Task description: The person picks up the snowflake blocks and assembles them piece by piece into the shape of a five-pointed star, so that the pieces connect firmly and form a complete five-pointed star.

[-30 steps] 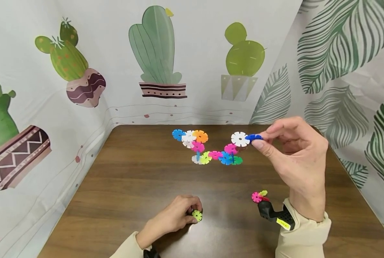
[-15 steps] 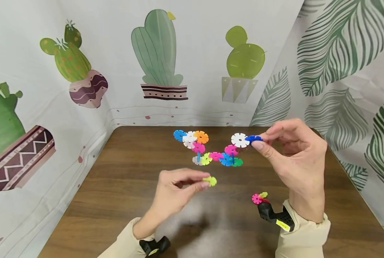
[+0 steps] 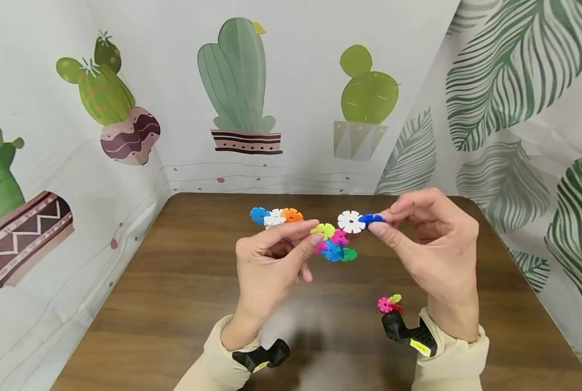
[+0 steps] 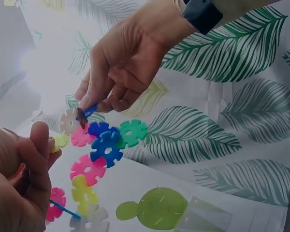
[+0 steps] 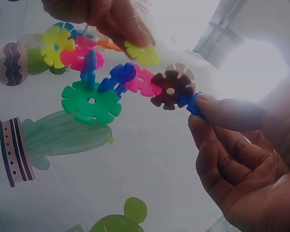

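Note:
My right hand [image 3: 435,241] pinches a dark blue snowflake disc [image 3: 371,218] at one end of a linked chain of colourful notched discs. Joined to that blue disc is a white disc [image 3: 351,221]. In the right wrist view a brown disc [image 5: 171,90], a pink disc [image 5: 143,80] and a green disc [image 5: 91,102] show in the same chain. Between thumb and forefinger my left hand [image 3: 271,266] holds a yellow-green disc [image 3: 326,231], close by the white and pink discs. From the head, the left hand covers part of the chain; its far end shows an orange disc [image 3: 292,215].
Below the right hand, a small cluster of discs with a pink one [image 3: 385,304] shows by the black wrist camera [image 3: 394,327]. The brown wooden table [image 3: 173,304] lies beneath both hands. A cactus-printed cloth [image 3: 305,81] hangs behind it.
My left hand has risen from the tabletop with the yellow-green disc and come up beside the chain. The right hand, still pinching the blue disc, has stayed nearly in place.

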`<move>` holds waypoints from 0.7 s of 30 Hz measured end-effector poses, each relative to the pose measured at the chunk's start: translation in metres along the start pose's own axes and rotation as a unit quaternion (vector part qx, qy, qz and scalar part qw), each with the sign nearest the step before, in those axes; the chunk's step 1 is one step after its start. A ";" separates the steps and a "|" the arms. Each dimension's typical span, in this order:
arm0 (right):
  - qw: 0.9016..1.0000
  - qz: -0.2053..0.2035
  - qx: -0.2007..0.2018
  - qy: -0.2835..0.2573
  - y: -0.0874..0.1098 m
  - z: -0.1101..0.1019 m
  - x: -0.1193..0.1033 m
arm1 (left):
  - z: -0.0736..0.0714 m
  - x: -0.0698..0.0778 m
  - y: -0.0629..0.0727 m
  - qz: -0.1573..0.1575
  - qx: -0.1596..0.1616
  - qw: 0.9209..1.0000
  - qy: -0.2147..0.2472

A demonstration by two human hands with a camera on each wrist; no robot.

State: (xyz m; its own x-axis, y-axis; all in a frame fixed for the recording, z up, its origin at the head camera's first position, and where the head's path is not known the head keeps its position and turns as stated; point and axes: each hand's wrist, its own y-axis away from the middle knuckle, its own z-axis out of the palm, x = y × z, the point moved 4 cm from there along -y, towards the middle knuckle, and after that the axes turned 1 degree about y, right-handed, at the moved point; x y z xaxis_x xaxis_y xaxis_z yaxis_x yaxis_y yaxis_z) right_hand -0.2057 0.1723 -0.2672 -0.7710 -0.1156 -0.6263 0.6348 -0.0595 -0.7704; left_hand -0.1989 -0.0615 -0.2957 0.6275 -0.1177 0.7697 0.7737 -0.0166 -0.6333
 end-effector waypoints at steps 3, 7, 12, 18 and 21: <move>1.000 0.000 -0.012 0.006 0.000 0.002 0.000 | -0.002 -0.002 -0.001 0.003 -0.002 1.000 -0.006; 0.999 -0.003 -0.033 0.021 0.000 0.006 0.002 | -0.003 -0.002 -0.002 0.012 -0.007 1.000 -0.012; 0.999 0.001 -0.042 0.031 -0.001 0.009 0.003 | -0.005 0.002 -0.003 0.025 -0.005 0.999 -0.034; 0.998 0.008 -0.046 0.031 -0.001 0.012 0.004 | -0.007 0.007 -0.004 0.032 0.003 0.998 -0.049; 0.998 0.010 -0.047 0.029 -0.001 0.013 0.004 | -0.008 0.008 -0.003 0.034 0.002 0.998 -0.058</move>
State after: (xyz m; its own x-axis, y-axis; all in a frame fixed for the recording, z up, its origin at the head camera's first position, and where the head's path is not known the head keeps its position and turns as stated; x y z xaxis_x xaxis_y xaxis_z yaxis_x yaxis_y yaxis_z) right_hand -0.2090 0.1587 -0.2674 -0.7620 -0.0579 -0.6450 0.6441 0.0363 -0.7641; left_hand -0.1972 -0.0699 -0.2884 0.6848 -0.0021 0.7288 0.7287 -0.0082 -0.6848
